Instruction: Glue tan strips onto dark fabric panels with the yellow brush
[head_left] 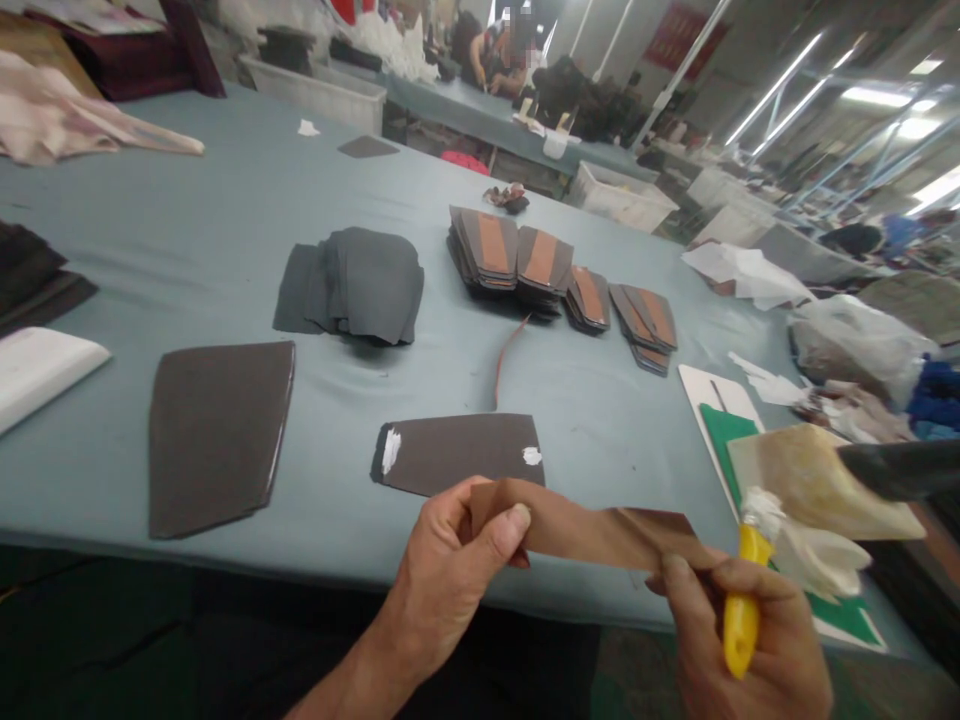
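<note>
With right hand (780,630), pinching one end of strip (577,530) and gripping brush (740,620); with left hand (461,560), pinching the other end. Holding strip on the near side of panel (465,450), toward its right. Beyond panel, seeing grey pile (367,285) and striped stacks (491,245); left of panel, brown stack (217,440).

Brown strip (574,525) I hold: leather-like, smooth, matt with a faint sheen. Yellow brush handle (742,625), also in my grip: smooth, slightly glossy plastic; bristles (762,510) caked in white paste. Dark panel (461,450) before me: matt, leather-like, its white smears (391,450) uneven. Brown stack (217,435): smooth faces, shiny right edge. Grey pieces (375,285): dull; I cannot tell cloth from leather. Table cover (420,380): smooth, low sheen, faintly creased. Bag (862,340): translucent, crinkled plastic.
</note>
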